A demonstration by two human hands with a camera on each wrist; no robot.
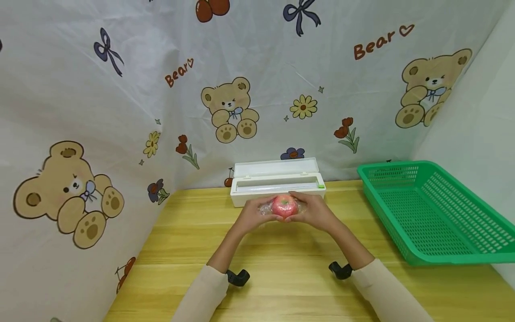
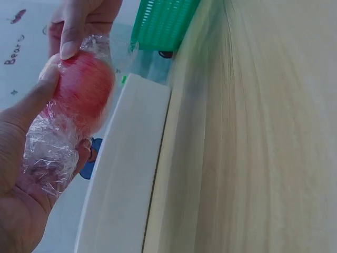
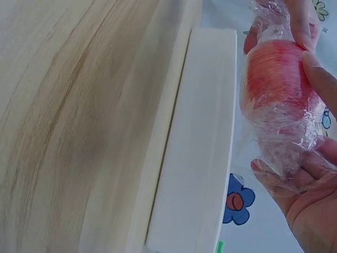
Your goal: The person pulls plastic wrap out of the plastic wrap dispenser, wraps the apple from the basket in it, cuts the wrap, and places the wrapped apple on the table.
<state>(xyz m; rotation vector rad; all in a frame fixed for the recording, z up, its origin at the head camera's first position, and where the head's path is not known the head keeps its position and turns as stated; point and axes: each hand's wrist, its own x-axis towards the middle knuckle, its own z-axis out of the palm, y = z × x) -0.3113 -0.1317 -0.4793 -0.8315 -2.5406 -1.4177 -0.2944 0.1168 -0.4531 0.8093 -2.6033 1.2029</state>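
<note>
Both hands hold a red apple (image 1: pixel 284 206) wrapped in clear plastic film, raised in front of a white box in the head view. My left hand (image 1: pixel 257 213) grips it from the left, thumb on the near side. From the right, my right hand (image 1: pixel 312 211) grips the other side, and the two thumbs come close together over the apple. Crumpled film (image 2: pixel 50 147) bunches at the left palm in the left wrist view. More gathered film (image 3: pixel 284 150) lies against the right palm in the right wrist view.
Behind the hands stands the long white box (image 1: pixel 277 197), its lid (image 1: pixel 277 167) raised, with a bright green piece (image 1: pixel 321 186) at its right end. A green plastic basket (image 1: pixel 402 243) sits at the right of the wooden table (image 1: pixel 281 277). A bear-patterned cloth (image 1: pixel 265 58) hangs behind.
</note>
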